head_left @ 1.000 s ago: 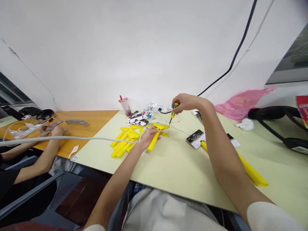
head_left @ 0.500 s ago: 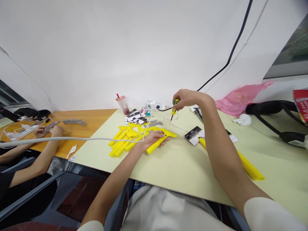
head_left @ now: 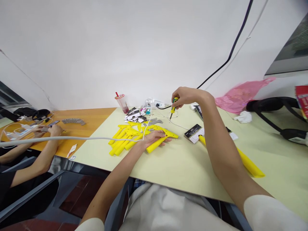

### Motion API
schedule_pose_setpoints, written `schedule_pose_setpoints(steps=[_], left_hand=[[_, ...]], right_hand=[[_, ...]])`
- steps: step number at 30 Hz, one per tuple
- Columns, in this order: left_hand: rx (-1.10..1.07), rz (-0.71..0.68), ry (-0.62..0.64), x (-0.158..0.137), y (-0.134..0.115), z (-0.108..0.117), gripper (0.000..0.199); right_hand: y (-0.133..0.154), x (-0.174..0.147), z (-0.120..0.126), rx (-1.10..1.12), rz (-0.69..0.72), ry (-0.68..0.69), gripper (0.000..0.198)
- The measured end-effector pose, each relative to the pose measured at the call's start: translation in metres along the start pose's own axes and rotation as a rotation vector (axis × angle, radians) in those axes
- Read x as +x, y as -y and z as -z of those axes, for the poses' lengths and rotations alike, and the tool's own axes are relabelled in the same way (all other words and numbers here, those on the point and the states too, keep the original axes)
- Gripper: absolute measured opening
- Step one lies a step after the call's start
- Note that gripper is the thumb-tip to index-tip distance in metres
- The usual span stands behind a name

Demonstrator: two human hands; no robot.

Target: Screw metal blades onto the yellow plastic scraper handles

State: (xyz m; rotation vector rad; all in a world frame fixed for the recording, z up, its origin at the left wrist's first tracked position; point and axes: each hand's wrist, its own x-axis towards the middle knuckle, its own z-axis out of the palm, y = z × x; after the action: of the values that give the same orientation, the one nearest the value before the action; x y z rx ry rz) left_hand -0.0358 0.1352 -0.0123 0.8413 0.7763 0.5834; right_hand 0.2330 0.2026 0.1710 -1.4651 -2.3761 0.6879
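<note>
Yellow and T-shaped, a scraper sat clamped in the left hand in the head view; more yellow scrapers lay heaped just left of it. Above and beyond, the right hand was closed on a screwdriver, tip apart from the scraper. Pale tabletop stretched from the left hand to the near edge. Beyond both hands rose a white wall.

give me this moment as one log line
left hand: holding yellow tool | right hand: holding screwdriver, tip down, off yellow tool | yellow pile: on table
</note>
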Motion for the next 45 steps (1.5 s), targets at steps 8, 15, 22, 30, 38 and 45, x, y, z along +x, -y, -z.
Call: schedule_pose_setpoints(steps=[8, 15, 22, 30, 38, 45], left_hand=[[-0.029, 0.003, 0.003, 0.001, 0.001, 0.001, 0.045], [-0.011, -0.004, 0.004, 0.000, -0.001, -0.002, 0.046], [0.016, 0.020, 0.001, -0.001, -0.003, -0.003, 0.049], [0.005, -0.004, 0.006, -0.004, -0.005, -0.007, 0.047], [-0.071, -0.048, -0.032, 0.002, -0.015, -0.009, 0.043], [0.012, -0.017, 0.025, -0.012, -0.008, -0.007, 0.051]], right_hand=[[0.000, 0.001, 0.000, -0.003, -0.006, 0.010, 0.032], [0.000, 0.001, -0.001, -0.008, -0.011, 0.006, 0.031], [0.000, 0.001, -0.002, 0.027, 0.008, -0.019, 0.027], [0.004, -0.009, 0.000, 0.088, 0.075, -0.129, 0.021], [-0.015, -0.023, -0.035, 0.237, 0.040, -0.365, 0.029], [-0.068, -0.051, -0.105, 0.866, -0.186, -0.519, 0.053]])
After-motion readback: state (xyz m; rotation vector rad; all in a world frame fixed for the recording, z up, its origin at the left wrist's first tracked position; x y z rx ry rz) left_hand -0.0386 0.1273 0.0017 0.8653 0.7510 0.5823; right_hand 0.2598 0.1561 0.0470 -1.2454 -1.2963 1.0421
